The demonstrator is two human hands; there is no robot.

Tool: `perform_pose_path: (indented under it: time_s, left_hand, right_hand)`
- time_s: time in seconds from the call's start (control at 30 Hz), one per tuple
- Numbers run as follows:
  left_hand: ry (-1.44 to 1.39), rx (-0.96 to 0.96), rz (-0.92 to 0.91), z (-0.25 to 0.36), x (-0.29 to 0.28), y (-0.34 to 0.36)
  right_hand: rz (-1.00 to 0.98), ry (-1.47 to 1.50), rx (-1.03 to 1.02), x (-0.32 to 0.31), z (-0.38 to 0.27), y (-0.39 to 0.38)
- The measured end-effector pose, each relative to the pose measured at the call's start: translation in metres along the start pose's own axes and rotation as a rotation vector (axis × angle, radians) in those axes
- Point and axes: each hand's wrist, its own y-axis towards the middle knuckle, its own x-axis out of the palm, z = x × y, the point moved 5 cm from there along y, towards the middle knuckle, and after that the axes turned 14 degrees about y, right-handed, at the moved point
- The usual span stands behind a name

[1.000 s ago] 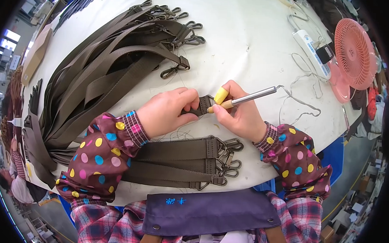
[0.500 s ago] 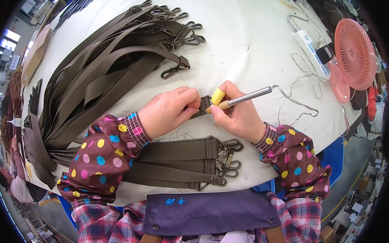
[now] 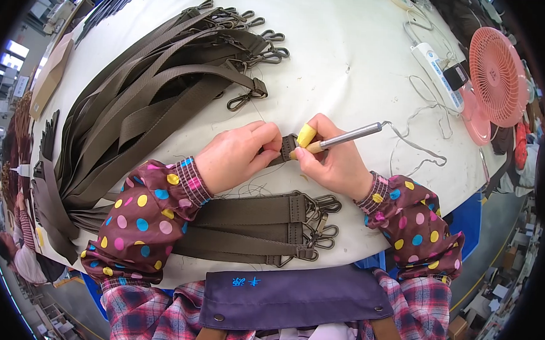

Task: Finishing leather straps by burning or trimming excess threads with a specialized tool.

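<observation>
My left hand (image 3: 240,154) pinches the end of a brown webbing strap (image 3: 287,147) against the white table (image 3: 350,70). My right hand (image 3: 334,160) grips a pen-like metal tool (image 3: 347,135) with a cord, a yellow guard on its index finger, the tip touching the strap end. Just below my hands lie three brown straps (image 3: 245,229) with metal snap hooks (image 3: 322,224).
A big fan of brown straps with snap hooks (image 3: 141,103) spreads over the table's left half. A pink desk fan (image 3: 498,79), a white power strip (image 3: 435,68) and loose cords (image 3: 416,146) sit at the right. A purple apron (image 3: 291,298) covers my lap.
The right hand has drawn slightly closer to the left, bringing the tool tip onto the strap end. Otherwise nothing has moved.
</observation>
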Motion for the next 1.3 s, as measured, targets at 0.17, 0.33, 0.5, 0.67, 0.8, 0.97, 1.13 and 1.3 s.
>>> perform_pose_path:
  time_s: [0.17, 0.33, 0.5, 0.67, 0.8, 0.97, 1.13, 1.3]
  left_hand:
    - [-0.042, -0.045, -0.032, 0.001, -0.004, 0.005]
    - [0.052, 0.075, -0.198, 0.005, -0.003, 0.017]
    - [0.031, 0.128, -0.245, 0.000, 0.001, 0.026]
    - [0.029, 0.109, -0.307, 0.001, 0.001, 0.029]
    - [0.032, 0.107, -0.253, 0.002, 0.000, 0.027]
    - [0.018, 0.101, -0.219, 0.002, 0.000, 0.027]
    - [0.016, 0.108, -0.202, 0.000, 0.001, 0.026]
    - [0.023, 0.093, -0.207, 0.002, 0.001, 0.026]
  right_hand:
    - [-0.003, -0.044, -0.032, -0.006, -0.005, -0.001]
    - [-0.008, -0.008, 0.003, -0.008, -0.005, -0.004]
    - [-0.019, 0.019, 0.023, -0.008, -0.005, -0.004]
    - [0.016, -0.011, -0.055, -0.008, -0.002, -0.003]
    - [0.018, -0.009, -0.044, -0.007, -0.003, -0.002]
    - [0.022, -0.022, -0.047, -0.007, -0.003, -0.002]
    - [-0.025, -0.066, 0.045, -0.006, -0.003, -0.003]
    - [-0.023, -0.079, 0.046, -0.006, -0.003, -0.003]
